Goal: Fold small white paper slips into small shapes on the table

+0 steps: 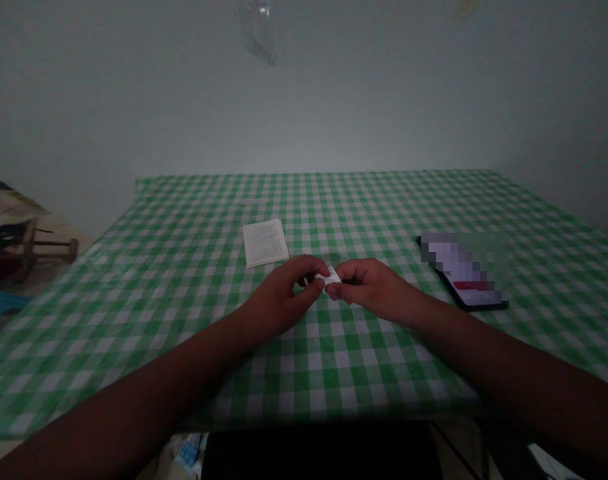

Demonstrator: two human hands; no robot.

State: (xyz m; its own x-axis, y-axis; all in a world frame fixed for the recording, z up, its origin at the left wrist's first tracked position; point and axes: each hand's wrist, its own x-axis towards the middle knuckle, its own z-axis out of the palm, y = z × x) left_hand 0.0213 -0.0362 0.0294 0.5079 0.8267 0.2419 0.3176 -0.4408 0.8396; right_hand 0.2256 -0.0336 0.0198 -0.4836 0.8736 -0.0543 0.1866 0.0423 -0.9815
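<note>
You had a small white slip [330, 275], prob. paper, pinched btwn both hands over a green-and-white checked tablecloth [359, 373]. Landmark: the printed sheets [265, 243], which lay flat w/ lines of small text. The slip was to the right of the sheets and nearer you, apart from them. A phone [477, 298] lay well to the right of the sheets, its screen lit and partly blurred out.

Your L hand [290, 290], just on the near-right side of the sheets, had thumb and index brought together on the slip's left end. Your R hand [373, 285], farther right of the sheets, pinched the right end the same way, other fingers curled under. Both grips were narrow, w/ only the slip btwn the fingertips.

Handling, as a judgement: v. light, thin and bendy; prob. not slippery, but easy to crease or tear if the two hands pulled apart. Best hold was at the edges or corners, w/ light thumb-and-index pressure, leaving the middle uncovered.

Direction: one corner seemed to point up and away from you, toward the far side of the sheets. The part that showed seemed to run side to side, hand to hand, but your fingers hid both ends, so you couldn't be sure of the long axis. Whether it was folded: can't tell, pic too dim.
</note>
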